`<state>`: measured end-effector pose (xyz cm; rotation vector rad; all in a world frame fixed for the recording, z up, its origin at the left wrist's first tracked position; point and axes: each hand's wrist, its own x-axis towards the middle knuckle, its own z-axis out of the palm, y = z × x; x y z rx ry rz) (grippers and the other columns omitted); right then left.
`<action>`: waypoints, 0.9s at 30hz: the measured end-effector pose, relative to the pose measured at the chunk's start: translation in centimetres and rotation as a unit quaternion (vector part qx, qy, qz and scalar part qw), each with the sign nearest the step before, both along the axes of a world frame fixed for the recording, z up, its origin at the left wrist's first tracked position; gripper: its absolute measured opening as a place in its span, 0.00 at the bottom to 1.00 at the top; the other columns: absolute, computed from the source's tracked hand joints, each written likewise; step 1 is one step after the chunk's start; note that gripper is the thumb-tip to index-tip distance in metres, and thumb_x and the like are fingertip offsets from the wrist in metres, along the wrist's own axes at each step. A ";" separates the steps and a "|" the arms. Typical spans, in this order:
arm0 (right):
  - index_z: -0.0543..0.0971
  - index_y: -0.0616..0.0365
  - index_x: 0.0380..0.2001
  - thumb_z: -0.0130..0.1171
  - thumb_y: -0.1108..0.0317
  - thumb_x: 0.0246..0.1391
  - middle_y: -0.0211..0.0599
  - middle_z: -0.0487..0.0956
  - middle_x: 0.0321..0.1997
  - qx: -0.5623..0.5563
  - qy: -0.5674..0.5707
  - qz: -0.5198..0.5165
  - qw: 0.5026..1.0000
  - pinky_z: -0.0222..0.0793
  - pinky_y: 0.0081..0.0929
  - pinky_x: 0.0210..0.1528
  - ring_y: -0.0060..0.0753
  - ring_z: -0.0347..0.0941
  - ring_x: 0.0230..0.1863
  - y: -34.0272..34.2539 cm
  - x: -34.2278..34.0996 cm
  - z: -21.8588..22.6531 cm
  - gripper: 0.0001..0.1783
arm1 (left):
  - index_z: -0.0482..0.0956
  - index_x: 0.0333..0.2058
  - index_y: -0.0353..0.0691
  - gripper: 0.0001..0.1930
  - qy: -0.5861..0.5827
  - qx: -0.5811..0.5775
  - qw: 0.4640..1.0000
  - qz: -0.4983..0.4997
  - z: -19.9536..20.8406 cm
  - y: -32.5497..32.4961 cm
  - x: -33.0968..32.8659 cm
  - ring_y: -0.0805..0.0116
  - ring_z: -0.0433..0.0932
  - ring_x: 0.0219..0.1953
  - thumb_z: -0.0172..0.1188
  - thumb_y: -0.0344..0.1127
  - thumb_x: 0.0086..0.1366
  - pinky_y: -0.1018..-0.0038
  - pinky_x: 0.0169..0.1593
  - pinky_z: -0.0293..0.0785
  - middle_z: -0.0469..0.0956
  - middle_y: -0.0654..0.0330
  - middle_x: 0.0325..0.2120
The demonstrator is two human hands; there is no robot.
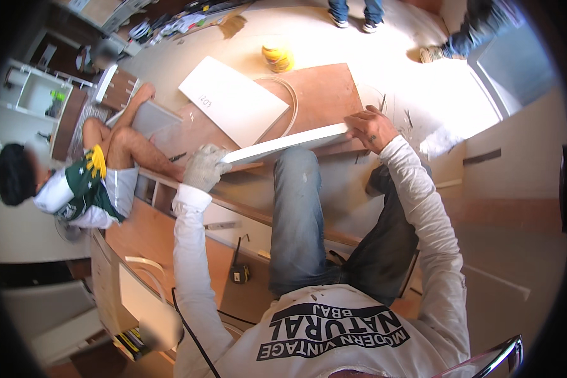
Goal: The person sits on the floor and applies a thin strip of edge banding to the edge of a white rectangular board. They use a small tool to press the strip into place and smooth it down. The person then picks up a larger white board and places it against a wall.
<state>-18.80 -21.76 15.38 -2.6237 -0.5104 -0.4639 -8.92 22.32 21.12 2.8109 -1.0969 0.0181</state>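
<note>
The gloved left hand (203, 169) grasps the left end of 1 narrow-looking white board (264, 148); the bare right hand (373, 130) grips its right end. It spans the near part of a brown wooden sheet (329, 88), by the left knee (298, 171). 1 white panel (236, 104) overlaps the sheet's far edge, near a yellow roll (278, 58).

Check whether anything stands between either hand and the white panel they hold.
Nothing visible stands between the bare right hand and the white panel; it grips the right end directly. At the left end, only the pale glove on the left hand comes between.
</note>
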 end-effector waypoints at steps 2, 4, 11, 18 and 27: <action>0.79 0.54 0.36 0.64 0.67 0.48 0.36 0.82 0.34 -0.014 -0.032 -0.011 0.999 0.66 0.43 0.57 0.41 0.78 0.42 1.0 0.3 -0.3 0.10 | 0.84 0.41 0.47 0.15 -0.017 -0.007 1.000 0.002 -0.3 0.8 -0.3 0.56 0.75 0.43 0.65 0.41 0.53 0.62 0.47 0.72 0.77 0.57 0.34; 0.79 0.53 0.36 0.63 0.69 0.49 0.36 0.82 0.34 -0.020 -0.035 -0.019 0.999 0.66 0.44 0.57 0.40 0.78 0.43 1.4 0.6 -0.7 0.09 | 0.84 0.41 0.48 0.15 -0.042 -0.005 0.999 -0.014 -1.1 2.0 -0.1 0.56 0.75 0.43 0.64 0.42 0.54 0.61 0.48 0.72 0.77 0.58 0.34; 0.77 0.62 0.45 0.63 0.69 0.50 0.48 0.81 0.42 -0.044 -0.048 0.011 0.998 0.66 0.49 0.58 0.54 0.77 0.45 5.6 0.8 -0.4 0.18 | 0.83 0.43 0.49 0.16 -0.046 0.000 0.999 -0.005 -0.8 1.8 -0.2 0.56 0.75 0.43 0.65 0.42 0.55 0.61 0.48 0.72 0.77 0.59 0.36; 0.78 0.65 0.46 0.63 0.70 0.50 0.51 0.80 0.42 -0.004 -0.032 0.061 0.998 0.74 0.40 0.48 0.54 0.77 0.44 9.5 2.5 -0.4 0.19 | 0.83 0.42 0.49 0.15 -0.014 0.007 1.000 0.011 -0.8 1.6 0.1 0.57 0.75 0.44 0.64 0.43 0.56 0.60 0.49 0.72 0.77 0.61 0.37; 0.78 0.63 0.45 0.64 0.70 0.49 0.51 0.81 0.40 0.026 -0.067 0.096 0.993 0.75 0.41 0.45 0.53 0.78 0.41 18.1 4.8 -0.5 0.18 | 0.83 0.45 0.46 0.18 -0.013 0.020 1.000 0.005 -1.9 2.1 0.9 0.56 0.75 0.45 0.63 0.45 0.57 0.61 0.50 0.72 0.76 0.55 0.39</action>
